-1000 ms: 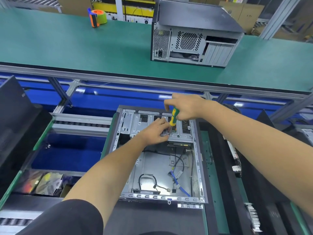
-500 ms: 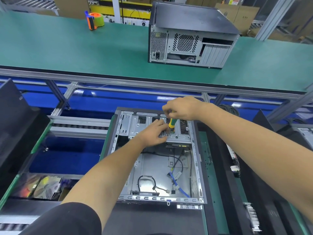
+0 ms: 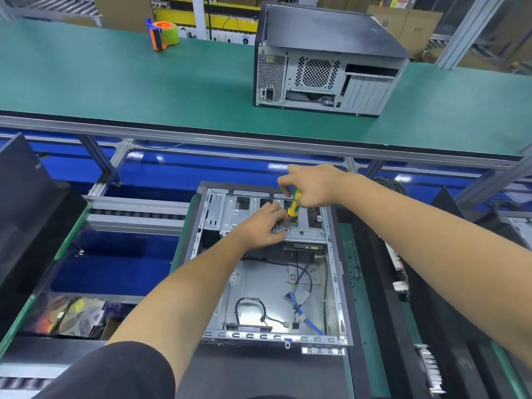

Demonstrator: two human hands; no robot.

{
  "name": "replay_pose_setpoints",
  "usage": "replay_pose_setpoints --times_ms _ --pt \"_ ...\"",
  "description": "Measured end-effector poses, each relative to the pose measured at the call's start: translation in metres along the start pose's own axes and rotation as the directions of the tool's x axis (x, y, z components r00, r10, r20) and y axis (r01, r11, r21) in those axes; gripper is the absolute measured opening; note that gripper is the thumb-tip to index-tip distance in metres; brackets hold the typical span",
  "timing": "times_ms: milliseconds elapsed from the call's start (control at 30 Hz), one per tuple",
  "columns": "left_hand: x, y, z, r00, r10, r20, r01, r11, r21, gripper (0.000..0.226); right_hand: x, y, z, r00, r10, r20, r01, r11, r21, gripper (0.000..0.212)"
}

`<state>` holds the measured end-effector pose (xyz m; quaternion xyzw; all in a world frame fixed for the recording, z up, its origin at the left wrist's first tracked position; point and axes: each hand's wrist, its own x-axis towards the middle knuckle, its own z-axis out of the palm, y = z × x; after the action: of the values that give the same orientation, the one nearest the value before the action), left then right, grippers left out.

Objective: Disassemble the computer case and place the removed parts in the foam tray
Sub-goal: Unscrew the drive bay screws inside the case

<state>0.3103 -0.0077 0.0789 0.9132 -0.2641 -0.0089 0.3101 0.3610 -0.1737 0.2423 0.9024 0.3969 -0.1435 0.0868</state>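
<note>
An open computer case (image 3: 259, 283) lies flat in front of me, its bare metal floor crossed by black and blue cables (image 3: 305, 315). At its far end sits a silver drive cage (image 3: 230, 214). My right hand (image 3: 313, 185) grips a yellow-and-green screwdriver (image 3: 294, 205) held upright, tip down on the cage. My left hand (image 3: 260, 226) rests on the cage beside the tip, fingers curled around something small at the tip; what it is stays hidden. Black foam (image 3: 374, 312) runs along the case's right side.
A closed computer case (image 3: 325, 61) stands on the green bench (image 3: 115, 82) beyond, with an orange-and-green tape dispenser (image 3: 162, 34) at far left. Black foam (image 3: 28, 208) rises at left. Shiny bags (image 3: 66, 315) lie at lower left. Circuit boards (image 3: 429, 367) sit at right.
The screwdriver has sunk lower, then stayed in place under my right hand. My left hand has kept to the same spot on the cage. The view has shifted slightly.
</note>
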Motion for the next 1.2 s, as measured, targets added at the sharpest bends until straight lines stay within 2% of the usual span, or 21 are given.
replay_pose_setpoints --times_ms 33,100,200,267,333,467,533,600,633,700,767,800,833,933,1000,1100,1200 --pt "0.0 0.0 0.0 1.0 -0.002 0.002 0.002 1.0 0.001 0.021 0.001 0.001 0.0 1.0 0.016 -0.015 -0.017 0.997 -0.07 0.013" --pt "0.0 0.0 0.0 1.0 -0.01 0.01 0.01 1.0 -0.001 0.02 0.004 0.002 -0.002 0.999 0.026 -0.028 -0.031 0.981 -0.191 0.017" --pt "-0.001 0.0 0.0 1.0 -0.013 0.003 0.014 1.0 -0.012 0.022 0.006 0.003 -0.003 0.999 0.033 0.014 -0.031 0.993 -0.114 0.008" --pt "-0.001 0.001 0.0 1.0 -0.016 0.002 0.016 1.0 -0.022 0.023 0.006 0.002 -0.004 0.999 0.031 0.043 -0.029 0.999 -0.036 0.024" --pt "-0.001 0.0 0.0 1.0 -0.016 0.006 0.016 1.0 -0.024 0.024 0.007 0.001 -0.002 0.999 0.023 0.047 -0.024 0.999 0.03 0.024" --pt "-0.002 0.001 -0.001 1.0 -0.027 0.008 0.028 0.999 -0.04 0.022 0.009 0.004 0.001 1.0 -0.029 0.008 0.029 0.995 -0.099 0.02" --pt "-0.002 0.0 0.0 1.0 -0.023 0.004 0.023 0.999 -0.039 0.023 0.009 0.003 0.0 0.998 -0.061 0.021 0.062 0.998 -0.024 0.021" --pt "-0.001 0.0 0.0 1.0 -0.02 0.002 0.02 0.999 -0.029 0.024 0.007 0.002 -0.002 0.995 -0.09 0.053 0.081 0.986 0.149 0.034" --pt "-0.001 0.001 0.0 1.0 -0.022 0.003 0.022 0.999 -0.029 0.024 0.006 0.001 -0.003 0.994 -0.09 0.067 0.075 0.978 0.194 0.033" --pt "-0.001 0.0 0.0 1.0 -0.024 0.001 0.024 0.999 -0.035 0.024 0.007 0.002 -0.004 0.996 -0.032 0.085 0.024 0.996 0.09 0.015" --pt "-0.001 0.001 0.0 1.0 -0.025 0.007 0.025 0.999 -0.039 0.023 0.007 0.004 -0.006 0.998 0.009 0.058 -0.004 0.996 -0.093 0.012" --pt "-0.001 0.001 0.0 1.0 -0.025 0.008 0.025 0.999 -0.038 0.023 0.007 0.004 -0.006 0.999 0.005 0.046 0.001 0.992 -0.124 0.01" --pt "-0.001 0.0 0.0 1.0 -0.024 0.007 0.024 0.999 -0.035 0.023 0.006 0.003 -0.007 0.999 -0.015 0.044 0.02 0.994 -0.11 0.006" --pt "-0.001 0.0 0.0 1.0 -0.022 0.004 0.022 0.999 -0.027 0.024 0.007 -0.002 -0.008 0.997 -0.044 0.071 0.045 0.999 -0.012 0.031" --pt "-0.001 -0.001 0.0 1.0 -0.021 0.003 0.022 1.0 -0.021 0.023 0.007 -0.005 -0.01 0.995 0.0 0.095 0.004 0.999 -0.044 0.031" --pt "-0.001 -0.001 0.001 1.0 -0.026 0.006 0.026 0.999 -0.026 0.023 0.011 -0.007 -0.009 0.999 0.014 0.049 -0.002 0.973 -0.232 0.032" --pt "0.0 -0.002 0.002 1.0 -0.019 0.011 0.019 1.0 -0.001 0.026 0.01 -0.007 -0.013 0.996 -0.026 0.084 0.035 0.994 -0.108 0.025"
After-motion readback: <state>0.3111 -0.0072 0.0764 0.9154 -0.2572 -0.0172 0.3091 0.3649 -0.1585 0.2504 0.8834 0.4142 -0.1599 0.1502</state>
